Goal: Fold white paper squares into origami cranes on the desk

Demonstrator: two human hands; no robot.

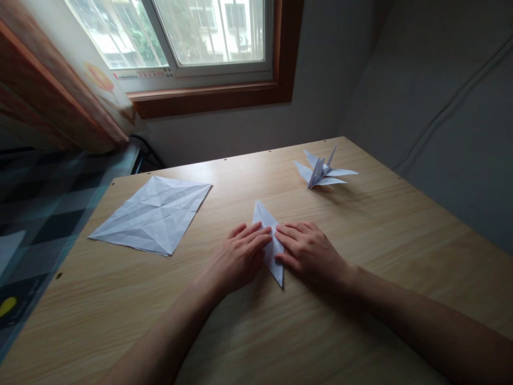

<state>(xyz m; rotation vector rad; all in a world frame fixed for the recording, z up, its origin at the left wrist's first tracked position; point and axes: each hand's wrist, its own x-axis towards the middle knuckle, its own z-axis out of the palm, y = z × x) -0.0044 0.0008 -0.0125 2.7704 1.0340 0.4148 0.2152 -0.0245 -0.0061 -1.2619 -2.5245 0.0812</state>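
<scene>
A narrow, diamond-shaped piece of folded white paper (pixel 274 262) lies on the wooden table, its two pointed ends showing. My left hand (pixel 244 254) rests flat on its left side, fingers stretched out across the middle. From the other side my right hand (pixel 310 248) presses down on the paper's right edge, fingers extended and the thumb a little apart below. The fingertips of both hands come close together over the paper's centre and cover part of it.
At the left of the table (pixel 132 294) lies an unfolded, creased white paper sheet (pixel 156 214). Folded paper cranes (pixel 320 171) stand at the back right. Beyond are a window (pixel 212 32) and a curtain (pixel 60 69); a checked cloth (pixel 56 227) covers a surface at left.
</scene>
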